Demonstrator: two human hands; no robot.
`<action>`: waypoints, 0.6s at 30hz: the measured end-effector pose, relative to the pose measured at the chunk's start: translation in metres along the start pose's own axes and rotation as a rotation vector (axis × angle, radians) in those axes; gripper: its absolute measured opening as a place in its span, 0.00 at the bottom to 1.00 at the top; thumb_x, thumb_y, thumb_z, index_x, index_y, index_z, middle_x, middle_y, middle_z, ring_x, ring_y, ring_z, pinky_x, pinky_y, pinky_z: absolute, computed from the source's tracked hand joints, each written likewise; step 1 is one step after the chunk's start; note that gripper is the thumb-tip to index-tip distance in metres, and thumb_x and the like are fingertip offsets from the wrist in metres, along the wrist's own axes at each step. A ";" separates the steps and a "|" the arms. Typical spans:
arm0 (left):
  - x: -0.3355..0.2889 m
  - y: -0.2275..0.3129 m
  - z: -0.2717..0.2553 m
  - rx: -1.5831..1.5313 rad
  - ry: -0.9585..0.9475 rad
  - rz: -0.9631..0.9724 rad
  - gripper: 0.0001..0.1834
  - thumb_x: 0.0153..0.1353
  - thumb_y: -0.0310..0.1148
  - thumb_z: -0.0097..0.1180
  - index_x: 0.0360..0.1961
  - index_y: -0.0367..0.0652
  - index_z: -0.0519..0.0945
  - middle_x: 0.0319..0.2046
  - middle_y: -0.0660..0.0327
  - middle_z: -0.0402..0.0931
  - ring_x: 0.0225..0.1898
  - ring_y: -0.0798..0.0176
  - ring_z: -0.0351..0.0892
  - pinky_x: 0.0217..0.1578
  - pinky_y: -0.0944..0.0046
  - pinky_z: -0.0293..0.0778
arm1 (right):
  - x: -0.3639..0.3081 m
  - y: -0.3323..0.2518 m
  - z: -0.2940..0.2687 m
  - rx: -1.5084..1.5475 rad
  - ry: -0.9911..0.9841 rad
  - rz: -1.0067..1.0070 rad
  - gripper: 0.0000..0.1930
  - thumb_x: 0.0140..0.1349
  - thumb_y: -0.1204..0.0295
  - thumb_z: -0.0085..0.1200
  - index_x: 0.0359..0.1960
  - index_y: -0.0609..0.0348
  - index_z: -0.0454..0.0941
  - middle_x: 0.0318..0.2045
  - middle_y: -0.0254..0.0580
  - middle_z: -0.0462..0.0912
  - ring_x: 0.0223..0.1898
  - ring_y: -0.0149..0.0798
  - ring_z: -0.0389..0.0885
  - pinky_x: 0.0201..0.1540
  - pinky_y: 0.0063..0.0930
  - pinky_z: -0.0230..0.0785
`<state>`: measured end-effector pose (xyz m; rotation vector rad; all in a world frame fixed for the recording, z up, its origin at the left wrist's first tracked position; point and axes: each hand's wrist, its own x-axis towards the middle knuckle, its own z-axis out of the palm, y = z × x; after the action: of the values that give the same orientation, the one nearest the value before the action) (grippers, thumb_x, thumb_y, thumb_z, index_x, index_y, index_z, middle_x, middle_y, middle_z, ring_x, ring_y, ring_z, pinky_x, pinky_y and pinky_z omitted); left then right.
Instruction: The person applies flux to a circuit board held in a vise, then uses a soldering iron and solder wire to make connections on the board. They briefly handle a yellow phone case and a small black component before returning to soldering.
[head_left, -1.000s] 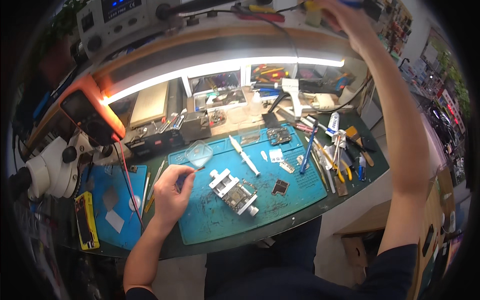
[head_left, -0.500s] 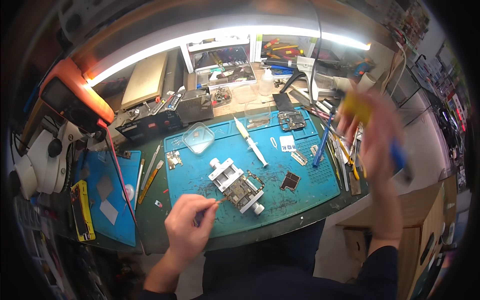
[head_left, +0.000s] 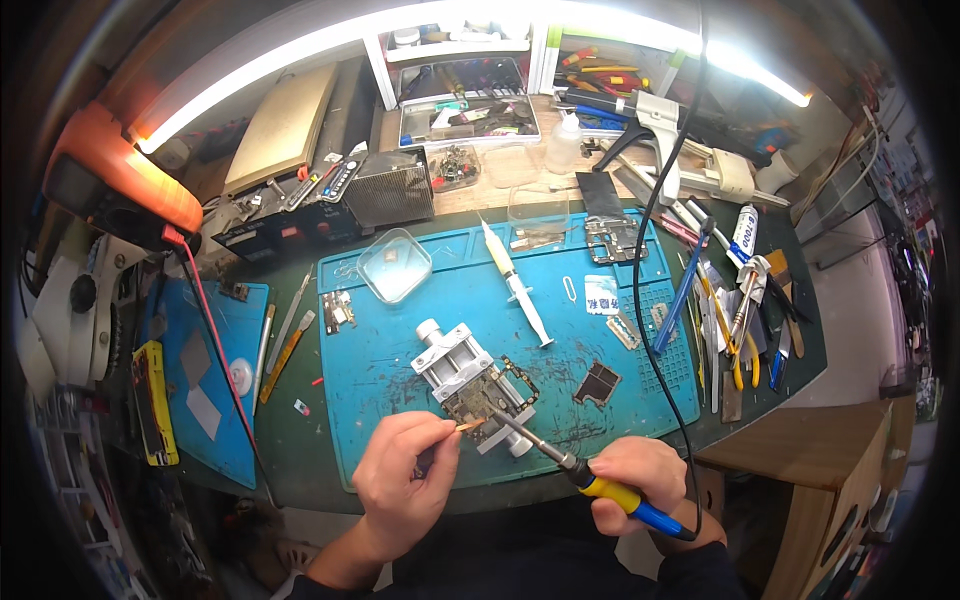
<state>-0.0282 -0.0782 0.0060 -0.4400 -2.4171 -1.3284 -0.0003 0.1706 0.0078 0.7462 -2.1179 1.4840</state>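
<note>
A small circuit board [head_left: 487,396] is clamped in a silver metal holder [head_left: 460,372] on the blue work mat [head_left: 400,340]. My left hand [head_left: 402,482] pinches a thin pointed tool [head_left: 462,427] whose tip touches the board's near edge. My right hand [head_left: 640,480] grips a soldering iron [head_left: 580,470] with a yellow and blue handle. Its tip rests on the board. The iron's black cable [head_left: 640,250] runs up across the mat to the back of the bench.
A syringe [head_left: 515,282], a clear square dish [head_left: 394,264], a dark chip [head_left: 598,383] and small parts lie on the mat. Tweezers, pliers and pens crowd the right side [head_left: 740,310]. A microscope [head_left: 60,310], orange meter [head_left: 115,185] and second blue mat [head_left: 205,370] stand left.
My right hand came down from the back right shelf with the soldering iron and set its tip on the board. My left hand moved toward the holder. The view tilted down.
</note>
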 end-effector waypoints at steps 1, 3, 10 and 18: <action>0.001 0.002 0.002 0.015 0.005 0.017 0.12 0.53 0.17 0.68 0.38 0.37 0.81 0.32 0.56 0.80 0.27 0.64 0.79 0.24 0.68 0.75 | -0.001 0.001 -0.001 -0.003 0.011 0.010 0.15 0.61 0.64 0.65 0.41 0.64 0.82 0.25 0.41 0.85 0.21 0.38 0.83 0.24 0.26 0.76; 0.003 0.007 0.004 0.042 0.015 0.050 0.13 0.51 0.17 0.69 0.37 0.38 0.81 0.31 0.57 0.79 0.25 0.66 0.78 0.22 0.69 0.73 | -0.007 0.002 -0.005 -0.012 0.032 0.031 0.16 0.63 0.61 0.63 0.38 0.65 0.83 0.23 0.41 0.85 0.19 0.38 0.82 0.23 0.26 0.76; 0.003 0.011 0.005 0.006 -0.018 -0.043 0.12 0.49 0.15 0.68 0.34 0.38 0.81 0.29 0.56 0.78 0.28 0.61 0.77 0.26 0.66 0.71 | -0.005 0.001 -0.001 -0.018 0.137 0.096 0.15 0.63 0.61 0.62 0.36 0.65 0.83 0.21 0.39 0.83 0.19 0.36 0.82 0.23 0.25 0.75; 0.009 0.005 0.006 0.012 -0.042 0.040 0.13 0.49 0.15 0.69 0.36 0.37 0.81 0.30 0.57 0.77 0.24 0.67 0.77 0.19 0.70 0.72 | -0.011 0.000 -0.007 0.035 0.105 0.184 0.09 0.59 0.69 0.61 0.36 0.62 0.83 0.21 0.40 0.83 0.19 0.36 0.82 0.23 0.25 0.75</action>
<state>-0.0349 -0.0698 0.0105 -0.5153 -2.4357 -1.2994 0.0082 0.1788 0.0036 0.4845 -2.1335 1.6210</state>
